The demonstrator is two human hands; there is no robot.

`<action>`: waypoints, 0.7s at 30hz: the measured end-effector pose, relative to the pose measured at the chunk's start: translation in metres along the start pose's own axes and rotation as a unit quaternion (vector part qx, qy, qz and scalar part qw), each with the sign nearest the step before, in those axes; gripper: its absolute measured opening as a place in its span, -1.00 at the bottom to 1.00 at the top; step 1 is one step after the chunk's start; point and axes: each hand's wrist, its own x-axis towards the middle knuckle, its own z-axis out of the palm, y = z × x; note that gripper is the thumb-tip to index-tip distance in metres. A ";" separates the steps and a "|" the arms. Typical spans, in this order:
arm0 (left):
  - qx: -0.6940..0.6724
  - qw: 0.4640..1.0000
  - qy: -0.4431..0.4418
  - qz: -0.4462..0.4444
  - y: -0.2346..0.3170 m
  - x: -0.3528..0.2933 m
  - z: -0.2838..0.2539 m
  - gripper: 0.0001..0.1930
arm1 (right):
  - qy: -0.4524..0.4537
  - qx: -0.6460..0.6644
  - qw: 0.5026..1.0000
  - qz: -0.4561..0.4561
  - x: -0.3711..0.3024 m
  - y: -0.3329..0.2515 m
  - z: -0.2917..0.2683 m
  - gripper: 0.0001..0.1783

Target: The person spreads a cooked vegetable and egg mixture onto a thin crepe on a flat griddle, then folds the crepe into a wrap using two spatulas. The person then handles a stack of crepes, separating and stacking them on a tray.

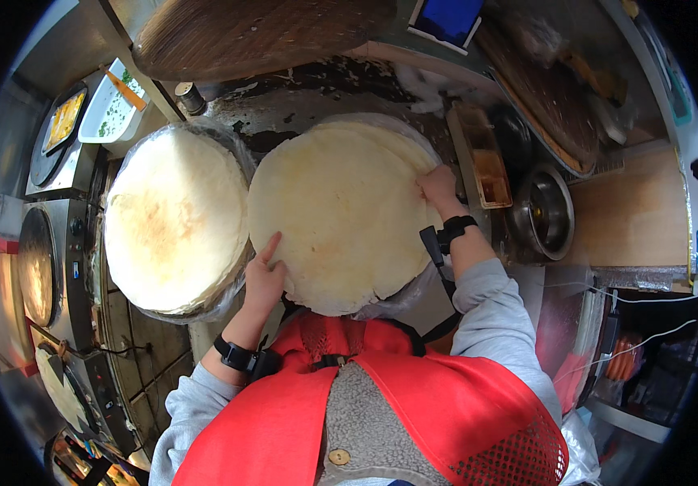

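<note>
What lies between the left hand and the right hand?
In the head view, a broad, pale, round flatbread fills the stretch between the left hand and the right hand.

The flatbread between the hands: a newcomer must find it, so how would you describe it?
Just beyond the red garment lie two large, pale rounds side by side. The flatbread is the right one, with the left hand at its left edge and the right hand at its right. Its left neighbour has a browner centre and no hand on it.
</note>
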 end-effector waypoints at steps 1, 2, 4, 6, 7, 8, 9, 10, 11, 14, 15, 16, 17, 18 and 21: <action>0.007 1.000 0.003 0.004 0.001 -0.001 0.000 -0.42 | -0.027 0.024 0.999 0.008 0.002 0.001 -0.003 -0.82; 0.012 1.000 0.003 0.008 0.002 -0.002 0.000 -0.42 | -0.059 0.051 0.997 0.013 0.003 0.001 -0.006 -0.82; 0.021 1.000 0.003 0.011 0.005 -0.003 0.000 -0.42 | -0.078 0.059 0.995 -0.001 0.001 0.001 -0.010 -0.84; 0.027 1.000 0.000 0.009 0.008 -0.003 0.000 -0.42 | -0.085 0.028 0.996 -0.015 -0.001 0.001 -0.011 -0.86; 0.032 0.999 0.000 0.012 0.009 -0.003 0.000 -0.42 | -0.082 -0.008 0.996 -0.021 -0.003 0.002 -0.010 -0.88; 0.037 0.999 0.001 0.015 0.010 -0.003 0.000 -0.42 | -0.071 -0.039 0.996 -0.044 -0.003 0.002 -0.008 -0.89; 0.043 0.999 0.005 0.027 0.010 -0.003 0.000 -0.42 | -0.056 -0.036 0.997 -0.031 -0.003 0.004 -0.005 -0.90; 0.040 0.999 0.004 0.014 0.010 -0.004 0.001 -0.42 | -0.035 -0.029 0.998 -0.035 -0.003 0.006 -0.001 -0.91; 0.038 0.999 0.006 0.010 0.010 -0.004 0.001 -0.42 | -0.014 -0.022 0.999 -0.039 -0.002 0.009 0.003 -0.92; 0.054 0.998 0.020 0.038 0.008 -0.005 0.002 -0.43 | 0.057 0.380 0.913 0.138 0.003 0.017 0.013 -0.89; 0.065 0.997 0.021 0.044 0.007 -0.005 0.003 -0.43 | 0.090 0.425 0.885 0.168 0.005 0.019 0.014 -0.89; 0.058 0.997 0.023 0.046 0.007 -0.005 0.002 -0.43 | 0.108 0.473 0.853 0.193 0.007 0.020 0.013 -0.90; 0.052 0.998 0.021 0.037 0.006 -0.006 0.002 -0.42 | 0.136 0.516 0.818 0.217 0.008 0.020 0.011 -0.90; 0.047 0.998 0.022 0.029 0.007 -0.006 0.001 -0.42 | 0.100 0.535 0.819 0.182 0.009 0.019 0.008 -0.94; 0.011 1.000 -0.001 -0.020 0.007 -0.006 -0.001 -0.42 | 0.052 0.601 0.796 0.042 0.010 0.009 -0.004 -0.85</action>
